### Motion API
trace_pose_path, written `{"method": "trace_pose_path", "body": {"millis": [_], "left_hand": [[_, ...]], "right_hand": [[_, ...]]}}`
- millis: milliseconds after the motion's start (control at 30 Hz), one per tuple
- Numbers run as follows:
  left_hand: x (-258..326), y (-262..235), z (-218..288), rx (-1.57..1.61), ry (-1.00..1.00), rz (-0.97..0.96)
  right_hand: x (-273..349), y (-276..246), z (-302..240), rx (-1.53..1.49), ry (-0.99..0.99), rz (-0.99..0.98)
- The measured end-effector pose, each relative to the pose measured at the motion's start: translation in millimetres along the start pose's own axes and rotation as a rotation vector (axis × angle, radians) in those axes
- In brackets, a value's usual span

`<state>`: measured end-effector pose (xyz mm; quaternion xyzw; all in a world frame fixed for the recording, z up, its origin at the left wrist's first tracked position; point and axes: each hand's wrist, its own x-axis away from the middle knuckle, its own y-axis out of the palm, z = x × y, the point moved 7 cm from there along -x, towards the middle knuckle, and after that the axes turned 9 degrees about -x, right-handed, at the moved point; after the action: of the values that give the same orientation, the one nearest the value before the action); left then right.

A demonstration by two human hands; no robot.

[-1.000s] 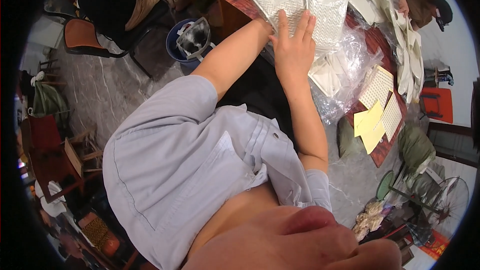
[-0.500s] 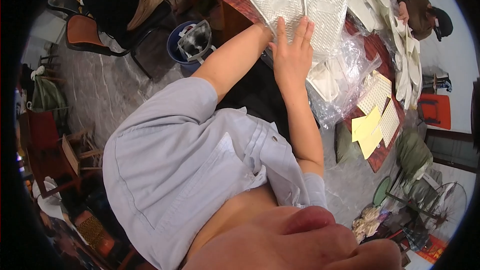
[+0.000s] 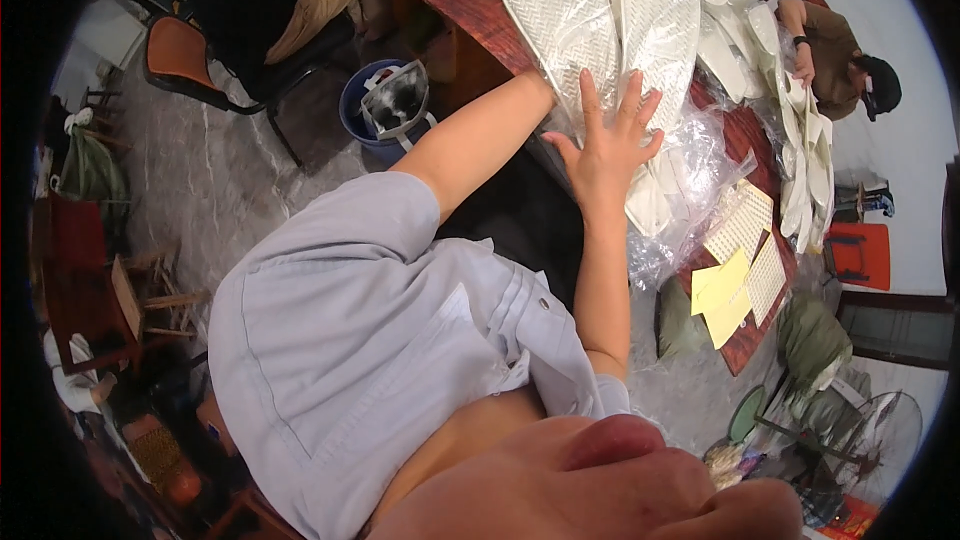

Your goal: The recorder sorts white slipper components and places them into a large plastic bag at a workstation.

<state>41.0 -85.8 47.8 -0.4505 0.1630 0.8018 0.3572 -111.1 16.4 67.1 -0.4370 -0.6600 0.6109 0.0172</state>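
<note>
Fingers (image 3: 588, 100) of right hand (image 3: 608, 162): spread wide, unclenched, over two woven white insoles (image 3: 560, 12).
Insoles extend from below fingertips toward far side; contact unverifiable. Left hand hidden, state undeterminable.

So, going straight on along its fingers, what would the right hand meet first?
The right hand would likely meet the plastic-wrapped white insoles; depth is unclear, so it may be touching them now.

Lt-grey short-slv shirt (image 3: 340, 340) w/ btn (image 3: 543, 304)
</note>
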Motion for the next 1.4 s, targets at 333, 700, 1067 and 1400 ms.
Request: {"method": "trace_pose_path", "body": {"millis": [333, 700, 1067, 1400], "left_hand": [[-11, 26, 35, 0.419, -0.143, -0.193], [-5, 11, 39, 0.583, -0.794, -0.396], [19, 17, 25, 0.556, -0.916, -0.488], [27, 24, 33, 0.485, -0.865, -0.588]], "right_hand": [[5, -28, 50, -0.257, -0.122, 0.495], [13, -20, 185, -2.116, 0.532, 0.704], [38, -12, 215, -2.107, 0.545, 0.77], [40, -29, 221, -2.003, 0.558, 0.79]]}}
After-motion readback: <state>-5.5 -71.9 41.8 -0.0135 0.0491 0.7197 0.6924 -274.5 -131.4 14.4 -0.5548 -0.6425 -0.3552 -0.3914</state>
